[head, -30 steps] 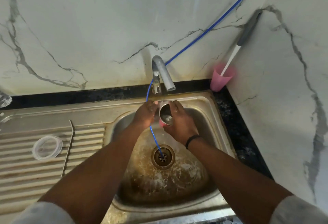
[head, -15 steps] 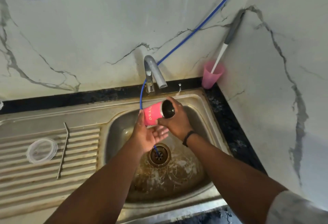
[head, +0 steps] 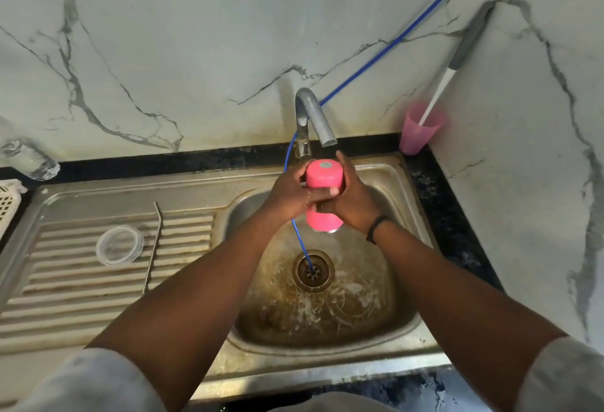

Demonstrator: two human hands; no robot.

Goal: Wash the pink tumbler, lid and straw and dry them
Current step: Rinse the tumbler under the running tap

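Head view looks down on the pink tumbler (head: 323, 196), held over the sink basin (head: 385, 320) just below the spout of the tap (head: 315, 117). It is turned mouth-down, its pink base facing up toward the camera and its metal rim pointing at the basin. Both hands wrap its middle: the left hand (head: 289, 194) curls round it from the left, the right hand (head: 351, 202) from the right, and their fingers meet across the front of the tumbler, hiding the middle of its body. A dark band sits on the right wrist.

Beneath the tumbler, a thin blue tube (head: 299, 238) runs down past the left hand into the drain (head: 313, 270); the same tube climbs behind the tap and away across the marble wall.

Left of the basin, on the ribbed draining surface (head: 65, 297), lies the clear round lid (head: 119, 245), and just beside it to the right the metal straw (head: 153, 245), stretched along the ribs' cross direction with its bent end away from the camera.

In the far right corner, on the dark counter edge, stands a pink plastic cup (head: 418, 132) with a white-handled brush (head: 457, 62) leaning out of it against the wall. At the far left a clear glass (head: 29, 160) lies near a white basket (head: 8, 202).
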